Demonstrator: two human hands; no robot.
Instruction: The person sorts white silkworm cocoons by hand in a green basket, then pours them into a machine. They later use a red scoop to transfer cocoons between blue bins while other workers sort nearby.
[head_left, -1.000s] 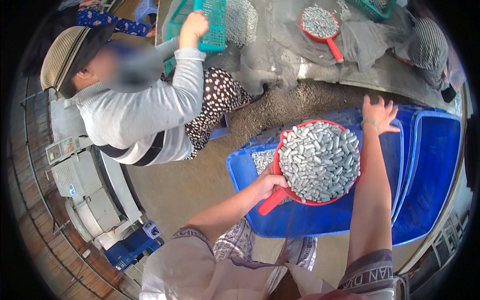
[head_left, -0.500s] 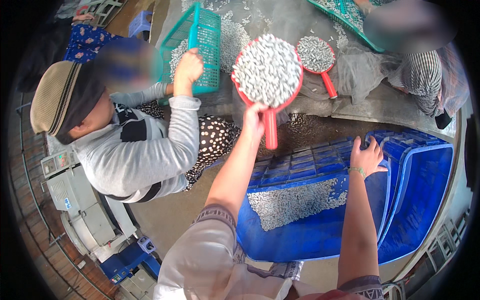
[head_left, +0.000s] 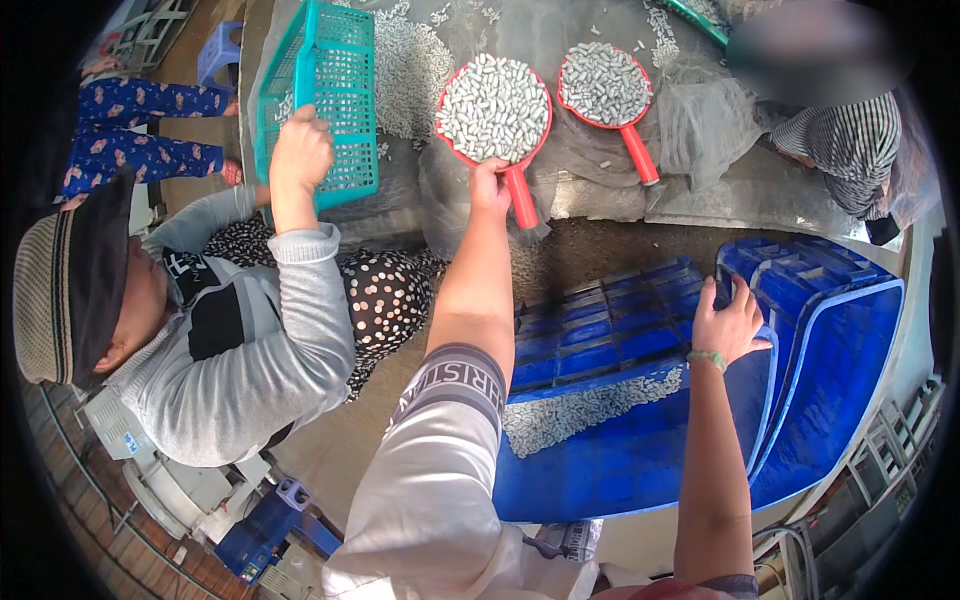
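Note:
My left hand (head_left: 489, 188) grips a red round scoop (head_left: 521, 200) by its handle, close to the bowl. Small silvery-white, capsule-shaped pieces (head_left: 495, 108) fill it, and it is above the far worktop. Beside it on the worktop rests a second red scoop (head_left: 640, 156), full of similar, greyer pieces. My right hand (head_left: 727, 328) holds the upper right edge of a tilted blue crate (head_left: 610, 478), fingers hooked over the rim and thumb stretched out. Inside that crate lies a band of loose pieces (head_left: 575, 415).
Another blue crate (head_left: 835, 385) stands against the first on the right. At left, a person in a grey sweater (head_left: 235, 365) holds a green basket (head_left: 345, 130). More pieces (head_left: 410, 75) are spread on the worktop (head_left: 590, 204). A person in stripes (head_left: 850, 140) sits at far right.
My left hand has moved the filled scoop farther out, slightly left, beside the other scoop. My right hand stays on the crate's edge. The view has shifted, and the basket appears farther left.

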